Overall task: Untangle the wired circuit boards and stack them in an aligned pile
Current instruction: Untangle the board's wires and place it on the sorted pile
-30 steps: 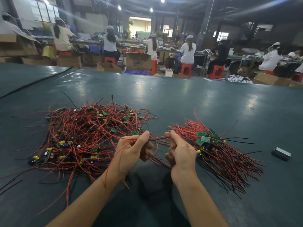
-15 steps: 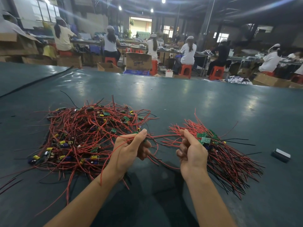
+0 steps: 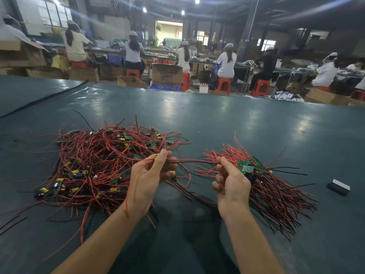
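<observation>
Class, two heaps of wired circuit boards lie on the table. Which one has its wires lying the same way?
The right pile, beside the right hand: its wires run roughly parallel, green boards gathered together. The left heap is tangled.

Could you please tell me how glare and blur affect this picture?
Head view: ceiling lamps flare into streaks; pale glare patches lie on the green table; the left hand, right hand and the wires they pinch are sharp; the seated workers behind look softer.
</observation>
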Demonstrator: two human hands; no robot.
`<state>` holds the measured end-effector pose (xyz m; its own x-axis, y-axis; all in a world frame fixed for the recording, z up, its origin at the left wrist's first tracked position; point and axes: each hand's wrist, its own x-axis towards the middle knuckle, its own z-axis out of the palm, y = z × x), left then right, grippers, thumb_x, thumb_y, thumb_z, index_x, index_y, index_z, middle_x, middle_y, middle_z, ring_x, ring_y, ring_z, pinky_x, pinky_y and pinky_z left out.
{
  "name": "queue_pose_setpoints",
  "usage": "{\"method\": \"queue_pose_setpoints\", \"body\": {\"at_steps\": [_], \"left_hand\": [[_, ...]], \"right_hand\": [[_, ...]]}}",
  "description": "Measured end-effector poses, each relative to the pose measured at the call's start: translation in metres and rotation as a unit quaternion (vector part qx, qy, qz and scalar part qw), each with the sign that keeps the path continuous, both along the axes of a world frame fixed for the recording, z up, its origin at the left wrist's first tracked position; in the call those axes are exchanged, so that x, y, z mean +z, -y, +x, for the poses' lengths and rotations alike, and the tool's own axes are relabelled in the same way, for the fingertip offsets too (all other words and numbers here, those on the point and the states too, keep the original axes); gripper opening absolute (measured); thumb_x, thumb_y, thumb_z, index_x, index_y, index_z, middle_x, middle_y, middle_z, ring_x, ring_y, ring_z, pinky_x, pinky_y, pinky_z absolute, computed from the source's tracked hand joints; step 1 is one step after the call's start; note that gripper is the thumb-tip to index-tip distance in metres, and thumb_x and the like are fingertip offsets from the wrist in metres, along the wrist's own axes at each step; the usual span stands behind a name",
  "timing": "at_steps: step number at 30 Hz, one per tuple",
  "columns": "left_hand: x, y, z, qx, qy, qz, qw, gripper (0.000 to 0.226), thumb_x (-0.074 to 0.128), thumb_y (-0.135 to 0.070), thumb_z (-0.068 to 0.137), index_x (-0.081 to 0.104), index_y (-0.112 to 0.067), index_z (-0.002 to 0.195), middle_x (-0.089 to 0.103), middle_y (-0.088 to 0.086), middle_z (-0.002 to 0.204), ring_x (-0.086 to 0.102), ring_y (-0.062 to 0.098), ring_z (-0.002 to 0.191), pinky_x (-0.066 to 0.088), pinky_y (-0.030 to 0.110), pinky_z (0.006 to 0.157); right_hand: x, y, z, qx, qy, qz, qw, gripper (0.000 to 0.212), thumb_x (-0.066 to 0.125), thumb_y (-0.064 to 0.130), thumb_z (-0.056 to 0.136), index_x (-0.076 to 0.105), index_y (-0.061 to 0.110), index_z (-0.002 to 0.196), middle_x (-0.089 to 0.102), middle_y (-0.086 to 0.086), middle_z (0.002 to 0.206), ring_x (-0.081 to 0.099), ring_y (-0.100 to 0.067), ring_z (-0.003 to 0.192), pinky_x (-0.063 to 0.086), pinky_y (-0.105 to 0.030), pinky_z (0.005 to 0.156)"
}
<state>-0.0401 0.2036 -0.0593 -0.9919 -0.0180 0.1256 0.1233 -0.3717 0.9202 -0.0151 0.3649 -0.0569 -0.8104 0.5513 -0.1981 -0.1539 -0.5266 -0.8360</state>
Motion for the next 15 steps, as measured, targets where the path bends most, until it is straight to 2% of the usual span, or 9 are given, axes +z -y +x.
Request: {"method": "queue_pose_setpoints", "body": {"at_steps": [3, 6, 9, 11, 13, 15], "left_hand": [[0.004, 0.007, -0.004, -0.025, 0.023, 0.060, 0.998, 0.031, 0.060, -0.029, 0.086, 0.071, -0.003, 0.099, 0.072, 0.011, 0.084, 0.069, 0.015, 0.071, 0.057, 0.020, 0.061], [0.004, 0.014, -0.006, -0.068, 0.055, 0.101, 0.991, 0.039, 0.061, -0.034, 0.080, 0.071, -0.006, 0.105, 0.070, 0.004, 0.078, 0.066, 0.009, 0.065, 0.055, 0.017, 0.060], [0.004, 0.014, -0.006, -0.098, 0.074, 0.125, 0.985, 0.039, 0.066, -0.029, 0.076, 0.071, -0.005, 0.106, 0.069, 0.002, 0.075, 0.064, 0.007, 0.061, 0.055, 0.016, 0.058], [0.004, 0.012, -0.005, -0.108, 0.102, 0.155, 0.977, 0.030, 0.070, -0.024, 0.072, 0.072, -0.005, 0.096, 0.069, 0.003, 0.072, 0.063, 0.007, 0.056, 0.053, 0.015, 0.052], [0.002, 0.009, -0.005, -0.121, 0.155, 0.204, 0.959, 0.015, 0.076, -0.024, 0.064, 0.073, -0.010, 0.070, 0.066, 0.003, 0.065, 0.060, 0.006, 0.051, 0.049, 0.013, 0.046], [0.001, 0.007, -0.004, -0.138, 0.190, 0.250, 0.940, 0.019, 0.080, -0.028, 0.058, 0.068, -0.012, 0.056, 0.061, 0.001, 0.060, 0.057, 0.005, 0.050, 0.046, 0.012, 0.043]], "right_hand": [[0.001, -0.004, 0.000, 0.010, -0.004, -0.007, 1.000, 0.016, 0.066, 0.016, 0.092, 0.071, 0.011, 0.078, 0.055, 0.008, 0.054, 0.036, -0.005, 0.040, 0.027, -0.017, 0.036], [0.000, -0.005, 0.000, 0.035, -0.016, -0.035, 0.999, 0.026, 0.058, 0.027, 0.097, 0.069, 0.012, 0.079, 0.048, 0.007, 0.054, 0.032, -0.006, 0.040, 0.026, -0.018, 0.036], [-0.001, -0.006, 0.001, 0.052, -0.005, -0.065, 0.997, 0.033, 0.051, 0.038, 0.099, 0.068, 0.014, 0.086, 0.045, 0.007, 0.056, 0.029, -0.006, 0.040, 0.026, -0.017, 0.036], [-0.002, -0.006, 0.001, 0.059, 0.011, -0.071, 0.996, 0.032, 0.050, 0.040, 0.099, 0.068, 0.016, 0.087, 0.044, 0.007, 0.058, 0.029, -0.006, 0.039, 0.026, -0.017, 0.036], [-0.004, -0.003, 0.000, 0.070, 0.026, -0.060, 0.995, 0.031, 0.051, 0.040, 0.099, 0.069, 0.017, 0.087, 0.045, 0.008, 0.057, 0.030, -0.006, 0.039, 0.026, -0.016, 0.036], [-0.007, 0.004, -0.001, 0.089, 0.045, -0.033, 0.994, 0.030, 0.054, 0.040, 0.097, 0.071, 0.018, 0.085, 0.047, 0.009, 0.057, 0.033, -0.005, 0.040, 0.028, -0.016, 0.037]]}}
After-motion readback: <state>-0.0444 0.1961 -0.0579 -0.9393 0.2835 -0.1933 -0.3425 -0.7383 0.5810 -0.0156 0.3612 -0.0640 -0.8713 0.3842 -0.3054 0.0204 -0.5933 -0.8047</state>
